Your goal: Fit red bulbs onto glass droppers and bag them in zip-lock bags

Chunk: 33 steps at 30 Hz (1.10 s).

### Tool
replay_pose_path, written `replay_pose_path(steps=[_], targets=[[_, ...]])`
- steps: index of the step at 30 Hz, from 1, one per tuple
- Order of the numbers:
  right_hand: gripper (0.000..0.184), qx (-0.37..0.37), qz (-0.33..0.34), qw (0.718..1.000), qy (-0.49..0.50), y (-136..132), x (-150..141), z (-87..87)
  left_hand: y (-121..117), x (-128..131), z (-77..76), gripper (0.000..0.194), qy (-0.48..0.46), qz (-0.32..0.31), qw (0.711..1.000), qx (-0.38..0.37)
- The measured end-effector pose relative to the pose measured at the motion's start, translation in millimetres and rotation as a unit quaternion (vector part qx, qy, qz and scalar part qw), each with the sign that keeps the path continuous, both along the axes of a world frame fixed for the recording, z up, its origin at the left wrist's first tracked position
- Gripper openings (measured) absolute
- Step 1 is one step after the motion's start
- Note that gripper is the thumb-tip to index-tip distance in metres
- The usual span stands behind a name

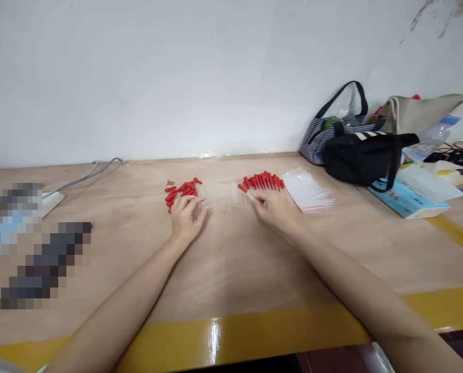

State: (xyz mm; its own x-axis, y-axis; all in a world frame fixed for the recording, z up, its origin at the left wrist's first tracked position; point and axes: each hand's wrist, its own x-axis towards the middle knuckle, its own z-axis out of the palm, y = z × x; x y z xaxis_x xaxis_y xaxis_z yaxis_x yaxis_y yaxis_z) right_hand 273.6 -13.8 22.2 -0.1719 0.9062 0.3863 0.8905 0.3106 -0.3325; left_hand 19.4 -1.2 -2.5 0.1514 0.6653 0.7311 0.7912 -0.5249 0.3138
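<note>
Right hand pinches a red-capped tube, its cap aimed away and to the left

The right hand (276, 210) has thumb and forefinger pressed together on the lower part of a red-capped tube (243, 189) at the left end of a fan; its long axis slants, cap toward the wall, clear shaft running back to the fingertips. The left hand (188, 215) is loosely curled, thumb a little apart from the forefinger, beside some slim tubes; whether it grips one I cannot tell.

Just beyond the right hand lies the fan of capped tubes (264, 180), rounded glossy red ends pointing away from the person, transparent shafts running toward them. Between the hands lie uncapped clear tubes (236, 194), thin and straight, those nearest the fan with their long axes running roughly away from the person. Around the left fingers spreads a jumbled heap of red caps (174, 198), smooth, short and elongated, pointing various ways.

Right of the fan, flat plastic bags (309, 191) overlap in a thin, shiny stack. The tabletop (223, 259) is pale, wood-grained, edged with glossy yellow tape (184, 342). Farther right, a striped fabric bag (311, 142) with dark handles leans against the plain wall (177, 77), behind a soft black bag (359, 160) and a blue packet (406, 197)
</note>
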Motion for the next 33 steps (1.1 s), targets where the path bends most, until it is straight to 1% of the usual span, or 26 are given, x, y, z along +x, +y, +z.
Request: replay_pose_path(steps=[2,4,6,8,10,13,15,17,19,21,24,29,33], targets=[[0.027,-0.019,-0.093,0.995,0.039,18.3,2.5,0.3,6.2,-9.8,-0.4,0.020,0.010,0.062,0.998,0.009],[0.026,-0.039,-0.166,0.984,0.057,35.5,1.6,-0.3,9.1,-15.9,-0.6,0.017,0.016,0.109,0.994,0.001],[0.027,-0.054,-0.216,0.973,0.063,48.2,-1.8,-2.4,9.3,-18.1,-0.7,0.016,0.023,0.139,0.990,-0.018],[0.028,-0.063,-0.243,0.966,0.060,55.3,-5.5,-5.7,8.1,-17.8,-0.7,0.016,0.032,0.151,0.987,-0.039],[0.029,-0.070,-0.250,0.964,0.050,57.4,-7.9,-9.5,6.7,-16.5,-0.5,0.017,0.039,0.157,0.985,-0.053],[0.033,-0.060,-0.243,0.968,0.021,55.4,-9.0,-12.5,5.3,-14.9,0.0,0.021,0.049,0.177,0.982,-0.050],[0.036,-0.041,-0.238,0.970,0.004,53.2,-10.6,-11.9,5.2,-14.5,0.0,0.022,0.060,0.187,0.979,-0.046],[0.036,-0.039,-0.216,0.976,-0.006,51.4,-14.8,-9.9,5.7,-14.7,-0.4,0.023,0.070,0.189,0.978,-0.050],[0.031,-0.066,-0.183,0.981,-0.011,50.4,-21.4,-7.9,7.0,-15.6,-0.9,0.022,0.074,0.193,0.976,-0.061],[0.027,-0.104,-0.166,0.981,-0.014,50.3,-28.7,-6.8,8.7,-16.9,-1.2,0.022,0.076,0.200,0.974,-0.073],[0.025,-0.146,-0.186,0.972,-0.010,51.8,-36.9,-5.9,10.9,-18.9,-0.9,0.021,0.079,0.207,0.971,-0.090],[0.020,-0.188,-0.223,0.956,0.011,59.4,-42.3,-2.2,12.4,-19.9,1.5,0.019,0.073,0.220,0.965,-0.125],[0.016,-0.212,-0.225,0.951,0.018,64.9,-44.7,1.3,12.4,-18.9,1.9,0.017,0.062,0.219,0.966,-0.124]])
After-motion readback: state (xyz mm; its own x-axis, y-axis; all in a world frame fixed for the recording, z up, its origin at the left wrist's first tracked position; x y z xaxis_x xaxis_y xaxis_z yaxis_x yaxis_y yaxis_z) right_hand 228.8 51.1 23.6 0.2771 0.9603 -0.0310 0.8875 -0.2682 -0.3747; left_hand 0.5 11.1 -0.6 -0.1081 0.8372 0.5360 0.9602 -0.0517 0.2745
